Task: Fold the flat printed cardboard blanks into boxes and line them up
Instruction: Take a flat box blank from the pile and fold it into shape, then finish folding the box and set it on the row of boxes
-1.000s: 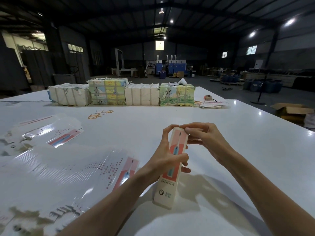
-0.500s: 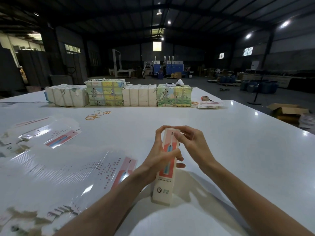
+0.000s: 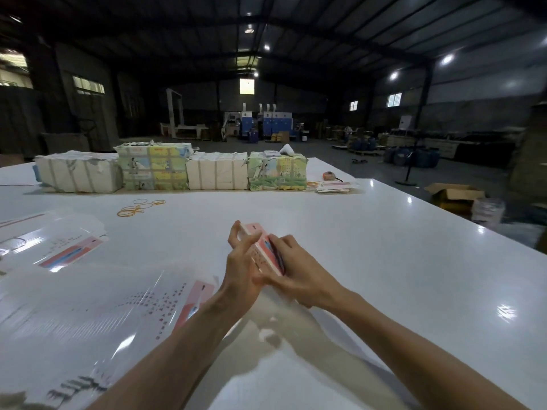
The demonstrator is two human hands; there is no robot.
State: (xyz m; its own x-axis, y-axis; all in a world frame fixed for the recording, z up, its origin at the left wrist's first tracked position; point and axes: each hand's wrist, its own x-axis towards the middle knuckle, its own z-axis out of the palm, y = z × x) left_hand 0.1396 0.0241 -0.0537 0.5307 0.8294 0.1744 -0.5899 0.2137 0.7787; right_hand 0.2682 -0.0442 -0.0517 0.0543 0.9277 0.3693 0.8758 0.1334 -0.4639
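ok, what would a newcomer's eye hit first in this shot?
The slim pink box held between the left hand and right hand at centre frame, over the glossy white table. Next come the four strapped bundles in a row along the table's far side, and the flat blanks fanned out at near left.

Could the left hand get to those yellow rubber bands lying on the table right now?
Probably, but not at once: the left hand grips the pink box together with the right hand. Only bare table lies between it and the rubber bands, though they lie well ahead, so a stretch seems needed.
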